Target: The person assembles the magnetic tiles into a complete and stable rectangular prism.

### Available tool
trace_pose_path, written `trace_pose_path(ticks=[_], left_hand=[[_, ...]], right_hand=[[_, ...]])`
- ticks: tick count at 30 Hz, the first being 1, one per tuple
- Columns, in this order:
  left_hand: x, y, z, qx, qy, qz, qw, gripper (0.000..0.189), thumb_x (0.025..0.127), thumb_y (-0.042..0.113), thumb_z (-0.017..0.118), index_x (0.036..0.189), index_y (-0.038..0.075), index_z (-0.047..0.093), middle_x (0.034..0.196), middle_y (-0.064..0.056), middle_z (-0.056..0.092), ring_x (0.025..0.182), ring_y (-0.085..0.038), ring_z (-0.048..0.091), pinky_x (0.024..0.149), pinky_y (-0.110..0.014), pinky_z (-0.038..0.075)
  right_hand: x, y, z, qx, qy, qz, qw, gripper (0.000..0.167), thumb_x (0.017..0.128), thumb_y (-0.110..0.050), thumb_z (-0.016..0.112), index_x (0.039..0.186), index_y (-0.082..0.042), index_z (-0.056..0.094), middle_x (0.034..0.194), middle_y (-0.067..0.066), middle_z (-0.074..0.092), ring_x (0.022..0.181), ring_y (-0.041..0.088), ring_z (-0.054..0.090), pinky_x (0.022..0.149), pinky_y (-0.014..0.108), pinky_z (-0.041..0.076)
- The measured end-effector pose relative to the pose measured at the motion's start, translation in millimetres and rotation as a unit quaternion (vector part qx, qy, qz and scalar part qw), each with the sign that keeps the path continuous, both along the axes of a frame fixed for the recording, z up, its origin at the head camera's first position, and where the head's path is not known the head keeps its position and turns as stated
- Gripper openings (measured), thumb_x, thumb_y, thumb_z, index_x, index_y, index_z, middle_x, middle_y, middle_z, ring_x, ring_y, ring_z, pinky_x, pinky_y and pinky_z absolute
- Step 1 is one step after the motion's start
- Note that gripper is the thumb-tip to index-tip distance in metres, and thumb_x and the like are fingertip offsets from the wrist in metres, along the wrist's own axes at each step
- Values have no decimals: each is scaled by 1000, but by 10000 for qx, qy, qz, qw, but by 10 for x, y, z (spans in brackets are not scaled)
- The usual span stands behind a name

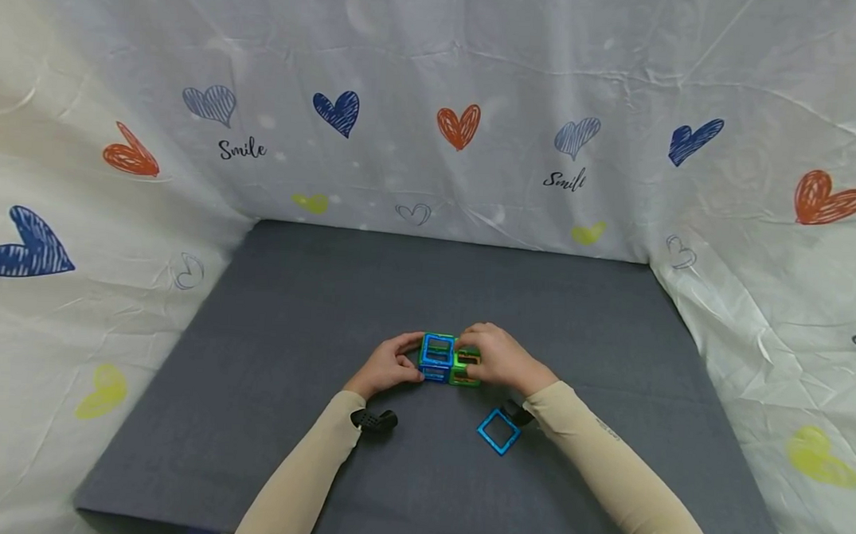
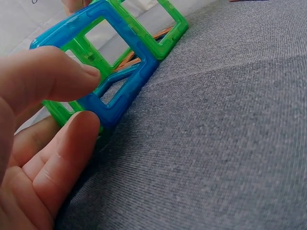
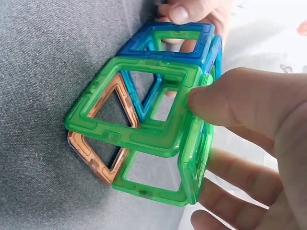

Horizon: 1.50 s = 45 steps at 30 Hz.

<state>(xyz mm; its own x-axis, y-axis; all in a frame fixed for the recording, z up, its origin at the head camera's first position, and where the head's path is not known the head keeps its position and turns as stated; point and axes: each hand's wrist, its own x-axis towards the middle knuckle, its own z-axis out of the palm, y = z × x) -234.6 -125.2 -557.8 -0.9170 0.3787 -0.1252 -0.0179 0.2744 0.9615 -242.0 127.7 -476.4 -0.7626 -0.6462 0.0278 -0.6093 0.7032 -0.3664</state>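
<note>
Magnetic tiles in blue and green form two joined open-framed boxes (image 1: 437,357) in the middle of the table. My left hand (image 1: 388,366) holds the left box by its side, its thumb (image 2: 72,74) against a blue square magnetic tile (image 2: 136,79). At the right box, my right hand (image 1: 499,356) pinches the top: the thumb (image 3: 218,101) presses the edge of a green square magnetic tile (image 3: 144,136), with fingers behind the box. An orange magnetic tile (image 3: 91,155) forms this box's base. The far sides are partly hidden by my hands.
A loose blue square magnetic tile (image 1: 499,432) lies flat on the dark grey table (image 1: 312,294), near my right wrist. A pale curtain (image 1: 408,75) printed with hearts hangs behind the table and along both sides.
</note>
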Motion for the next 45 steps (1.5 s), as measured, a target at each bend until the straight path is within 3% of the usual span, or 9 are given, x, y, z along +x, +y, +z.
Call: trace_pose_path(ticks=[21, 26, 28, 30, 33, 35, 38, 41, 45], left_hand=[[5, 0, -15, 9, 42, 2, 10000, 84, 80, 3, 78, 155, 7, 42, 155, -19, 49, 73, -8, 65, 72, -20, 54], [-5, 4, 31, 140, -161, 109, 9997, 72, 88, 13, 72, 154, 13, 44, 154, -16, 51, 77, -14, 64, 64, -27, 53], [-18, 31, 96, -55, 23, 283, 9996, 62, 92, 18, 70, 151, 14, 50, 149, -15, 56, 75, -14, 60, 61, -27, 50], [-38, 80, 210, -516, 486, 392, 9967, 54, 94, 21, 69, 146, 14, 56, 128, -19, 68, 68, -17, 57, 57, -29, 47], [-89, 190, 401, -1608, 1567, 302, 9740, 44, 94, 23, 70, 137, 13, 65, 112, -15, 73, 74, -21, 60, 64, -33, 52], [-128, 273, 528, -2379, 2252, 37, 9448, 38, 94, 23, 71, 131, 13, 70, 108, -12, 76, 85, -24, 66, 74, -37, 56], [-188, 393, 664, -3293, 2921, -413, 8970, 32, 95, 22, 71, 125, 13, 74, 122, -5, 75, 108, -25, 68, 94, -42, 57], [-229, 488, 740, -3773, 3076, -773, 8701, 28, 95, 18, 71, 122, 11, 76, 118, -5, 77, 104, -22, 73, 91, -39, 59], [-261, 572, 762, -4077, 3126, -990, 8522, 21, 95, 15, 71, 113, 10, 79, 107, -6, 79, 87, -18, 75, 77, -33, 62]], right_hand=[[52, 13, -34, -215, -280, -344, 9988, 38, 87, -10, 73, 125, -9, 72, 133, 15, 66, 124, 35, 60, 103, 51, 52], [68, 38, -94, -384, -209, -413, 9982, 38, 87, -11, 72, 124, -8, 72, 135, 16, 65, 125, 37, 60, 105, 54, 50], [66, 45, -115, -423, -166, -392, 9982, 37, 87, -11, 72, 124, -8, 72, 135, 16, 65, 125, 37, 60, 104, 54, 51], [57, 52, -125, -477, -112, -349, 9982, 36, 87, -11, 72, 123, -8, 73, 134, 16, 66, 124, 37, 61, 104, 54, 51], [50, 67, -133, -517, -26, -295, 9982, 35, 87, -10, 72, 122, -8, 73, 133, 16, 66, 123, 37, 62, 103, 54, 51], [47, 76, -132, -542, -15, -273, 9982, 34, 87, -10, 72, 121, -8, 73, 133, 16, 66, 123, 37, 62, 103, 54, 52], [48, 81, -123, -539, -45, -236, 9983, 34, 88, -11, 71, 122, -9, 73, 134, 16, 66, 124, 36, 61, 103, 54, 52], [52, 79, -117, -564, -116, -201, 9981, 34, 89, -11, 71, 123, -9, 72, 135, 16, 65, 125, 37, 61, 103, 54, 51], [57, 75, -117, -570, -128, -189, 9981, 34, 88, -11, 71, 123, -9, 72, 135, 16, 65, 125, 37, 61, 104, 54, 51]])
